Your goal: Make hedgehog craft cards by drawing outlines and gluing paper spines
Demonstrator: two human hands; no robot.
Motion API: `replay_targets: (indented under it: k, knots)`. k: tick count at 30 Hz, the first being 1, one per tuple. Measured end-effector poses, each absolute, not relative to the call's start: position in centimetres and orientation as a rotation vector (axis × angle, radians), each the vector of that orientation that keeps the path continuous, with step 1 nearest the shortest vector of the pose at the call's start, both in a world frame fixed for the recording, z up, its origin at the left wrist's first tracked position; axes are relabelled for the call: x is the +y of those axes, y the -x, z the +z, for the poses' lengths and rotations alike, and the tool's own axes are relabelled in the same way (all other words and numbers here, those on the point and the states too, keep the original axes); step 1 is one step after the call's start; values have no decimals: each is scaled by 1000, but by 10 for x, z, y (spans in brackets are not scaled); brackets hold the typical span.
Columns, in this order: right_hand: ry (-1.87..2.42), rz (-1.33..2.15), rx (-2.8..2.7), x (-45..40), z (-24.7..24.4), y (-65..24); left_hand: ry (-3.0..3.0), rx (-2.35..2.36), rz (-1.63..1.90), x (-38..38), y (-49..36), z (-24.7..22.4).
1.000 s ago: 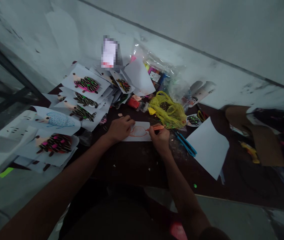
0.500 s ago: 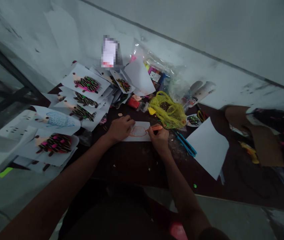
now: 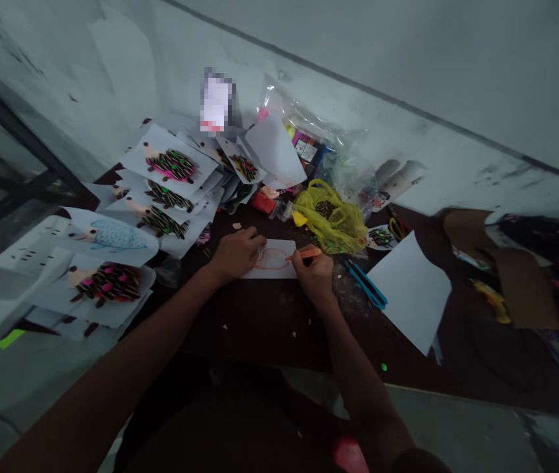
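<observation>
An orange marker (image 3: 307, 252) touches the sketched paper (image 3: 273, 269).

Orange crayon (image 3: 307, 252), orange outline (image 3: 272, 259) on white paper (image 3: 279, 271), yellow plastic bag (image 3: 331, 226), blue scissors (image 3: 365, 284), black-striped paper hedgehog (image 3: 106, 283) with pink dots

The yellow bag (image 3: 329, 220) is thin, crinkled plastic, and the clear bag (image 3: 309, 141) behind it is glossier. The drawing paper (image 3: 273, 265) and loose sheet (image 3: 410, 292) are smooth, matt white paper, while the orange pen (image 3: 306, 252) looks like smooth plastic. The tabletop (image 3: 259, 328) is dark and rough — scuffed and flecked with crumbs. The cardboard (image 3: 520, 282) is matt brown, the blue handles (image 3: 365, 284) are smooth plastic, and the wall (image 3: 407, 79) is matt, chipped paint.
</observation>
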State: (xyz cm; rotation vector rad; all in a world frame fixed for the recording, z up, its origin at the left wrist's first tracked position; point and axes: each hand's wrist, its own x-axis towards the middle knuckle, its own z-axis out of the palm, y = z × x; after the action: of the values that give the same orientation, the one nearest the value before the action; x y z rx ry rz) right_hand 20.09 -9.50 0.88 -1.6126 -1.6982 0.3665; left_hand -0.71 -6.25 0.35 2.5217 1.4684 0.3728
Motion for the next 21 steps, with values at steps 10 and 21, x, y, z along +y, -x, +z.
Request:
replay_targets:
  k: [10,21]
  knots:
    - [1622,307,-1733,-94,5,-201,-2506,1483,378,-63,7,5]
    - [1584,387,-1685,-97,13,-197,-2418,1513,435,-61,8,3]
